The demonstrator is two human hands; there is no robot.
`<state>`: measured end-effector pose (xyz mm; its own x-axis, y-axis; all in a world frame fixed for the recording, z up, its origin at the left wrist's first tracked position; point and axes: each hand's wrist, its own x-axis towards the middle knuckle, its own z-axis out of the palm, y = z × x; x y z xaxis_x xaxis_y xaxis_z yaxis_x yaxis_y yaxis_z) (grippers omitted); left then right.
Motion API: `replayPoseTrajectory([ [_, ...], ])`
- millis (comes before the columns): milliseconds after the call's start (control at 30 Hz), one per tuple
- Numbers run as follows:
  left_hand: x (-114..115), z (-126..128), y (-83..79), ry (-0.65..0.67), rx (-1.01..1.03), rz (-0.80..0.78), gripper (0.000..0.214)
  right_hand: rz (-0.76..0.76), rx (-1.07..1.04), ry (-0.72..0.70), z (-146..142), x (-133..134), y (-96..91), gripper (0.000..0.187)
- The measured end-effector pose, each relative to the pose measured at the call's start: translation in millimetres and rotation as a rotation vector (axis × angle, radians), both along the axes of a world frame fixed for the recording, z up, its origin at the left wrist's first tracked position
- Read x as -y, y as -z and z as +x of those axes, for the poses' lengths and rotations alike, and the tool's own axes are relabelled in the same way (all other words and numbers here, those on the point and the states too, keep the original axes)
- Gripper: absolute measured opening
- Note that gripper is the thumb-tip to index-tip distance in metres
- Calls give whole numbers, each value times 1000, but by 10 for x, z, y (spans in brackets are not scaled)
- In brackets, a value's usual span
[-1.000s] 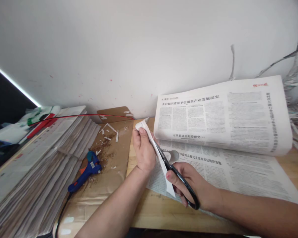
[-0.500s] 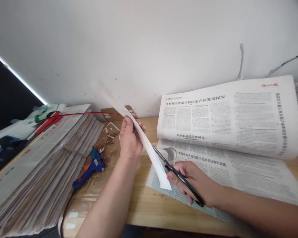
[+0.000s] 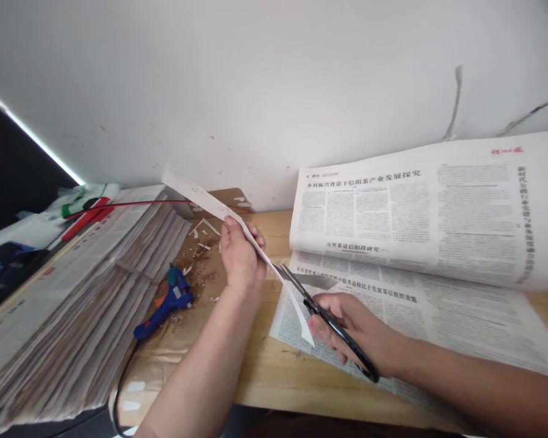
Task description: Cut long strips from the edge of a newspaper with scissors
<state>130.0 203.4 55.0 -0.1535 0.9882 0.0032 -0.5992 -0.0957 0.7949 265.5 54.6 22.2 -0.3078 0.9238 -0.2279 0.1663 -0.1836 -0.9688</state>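
Observation:
My left hand is closed around a long white paper strip, pinched between thumb and fingers. The strip slants from the upper left down to a pointed end near my right hand. In that right hand is a pair of black-handled scissors, its fingers around the handles. The blades point up and left beside the strip's lower part, their tips close to my left hand. A narrow grey piece stretches right from the blades; whether it is paper or shadow I cannot tell. A newspaper lies half folded beyond my right hand.
A tied stack of newspapers fills the left side, with a red-handled tool on top. Beside it, a blue glue gun with a cable lies on brown cardboard among paper scraps. A white wall stands behind the table.
The strip has turned more edge-on, and its upper end has dropped. The grey piece by the blades now looks straighter and longer, where it was curled. Both hands have barely moved.

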Motion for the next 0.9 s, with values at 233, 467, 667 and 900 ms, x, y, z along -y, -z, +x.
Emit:
replayPoseTrajectory([
  [233,-32,-49,-46,-25,37,-52,27,107,94,-19,6,5,-28,46],
  [467,-43,-66,-68,-32,57,-62,26,139,166,-25,11,19,0,46],
  [667,89,60,-16,-41,-39,-21,28,97,168,-20,11,-4,-26,48],
  [900,332,244,139,11,-195,123,39,86,-1,-36,8,-23,-64,49],
])
